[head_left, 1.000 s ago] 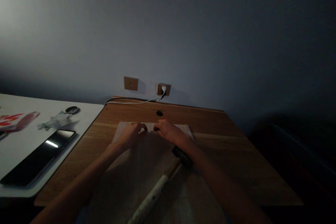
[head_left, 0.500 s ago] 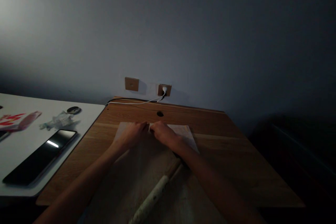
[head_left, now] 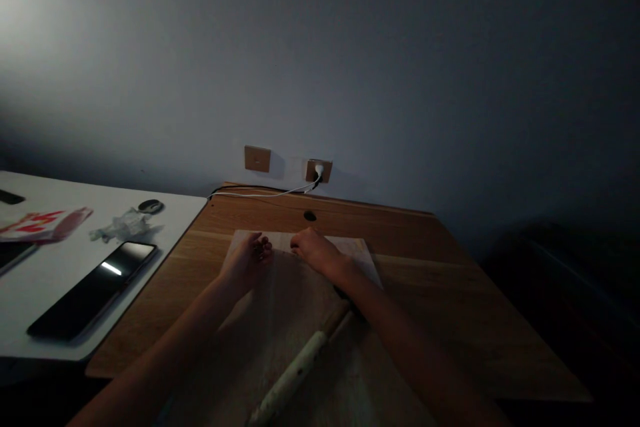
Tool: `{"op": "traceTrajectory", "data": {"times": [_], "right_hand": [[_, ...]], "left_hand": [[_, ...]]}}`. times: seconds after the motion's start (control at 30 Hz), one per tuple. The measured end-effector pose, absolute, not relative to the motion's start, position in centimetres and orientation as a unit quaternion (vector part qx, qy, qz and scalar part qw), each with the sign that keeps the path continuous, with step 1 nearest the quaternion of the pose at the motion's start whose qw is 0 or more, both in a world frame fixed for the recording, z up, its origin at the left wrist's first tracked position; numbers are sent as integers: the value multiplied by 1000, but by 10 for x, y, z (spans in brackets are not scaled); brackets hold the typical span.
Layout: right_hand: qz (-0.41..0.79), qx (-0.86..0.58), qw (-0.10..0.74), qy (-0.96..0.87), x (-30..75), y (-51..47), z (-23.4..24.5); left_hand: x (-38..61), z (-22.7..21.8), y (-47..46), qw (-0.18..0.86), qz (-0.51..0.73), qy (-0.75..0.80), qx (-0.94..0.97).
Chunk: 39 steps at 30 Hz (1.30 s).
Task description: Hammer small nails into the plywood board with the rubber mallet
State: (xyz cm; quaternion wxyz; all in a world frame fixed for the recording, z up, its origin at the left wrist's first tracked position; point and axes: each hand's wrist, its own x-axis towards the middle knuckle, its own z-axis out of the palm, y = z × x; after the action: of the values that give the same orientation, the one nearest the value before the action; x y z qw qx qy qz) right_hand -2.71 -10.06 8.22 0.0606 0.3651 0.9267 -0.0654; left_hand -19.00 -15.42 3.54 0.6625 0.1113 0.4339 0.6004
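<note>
Board [head_left: 280, 307] lies beneath the loosely curled left hand [head_left: 246, 260] and right hand [head_left: 316, 250], hold unclear; red print [head_left: 44, 220] on the packet [head_left: 73, 223] illegible.

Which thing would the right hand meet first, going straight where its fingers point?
Likely the left hand, across a narrow gap; depth is unclear, so the right hand might touch the board first.

hammer [head_left: 300, 365], head mostly hidden behind r forearm [head_left: 383, 320], l hand [head_left: 247, 259] hold unclear, packet [head_left: 57, 224] cut at l edge
</note>
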Motion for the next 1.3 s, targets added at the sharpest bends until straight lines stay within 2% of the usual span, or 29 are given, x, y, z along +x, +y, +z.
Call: {"op": "traceTrajectory", "data": {"times": [0.13,0.37,0.7,0.9,1.0,1.13,1.3], "right_hand": [[-60,348,75,932,-30,-102,85],[-62,307,55,948,-20,-97,91],[-57,387,58,919,-35,-105,89],[-68,384,57,919,-36,-107,89],[-84,349,35,933,-30,-103,92],[-120,278,-35,952,-23,-102,103],[-193,183,-75,961,-25,-122,112]], "left_hand": [[-182,43,-163,675,610,415,13],[-170,57,-178,680,586,440,16],[-173,50,-180,681,589,435,18],[-172,45,-180,684,594,423,16],[-171,45,-180,684,602,412,11],[-168,45,-181,695,596,402,8],[-166,29,-180,723,590,341,116]]}}
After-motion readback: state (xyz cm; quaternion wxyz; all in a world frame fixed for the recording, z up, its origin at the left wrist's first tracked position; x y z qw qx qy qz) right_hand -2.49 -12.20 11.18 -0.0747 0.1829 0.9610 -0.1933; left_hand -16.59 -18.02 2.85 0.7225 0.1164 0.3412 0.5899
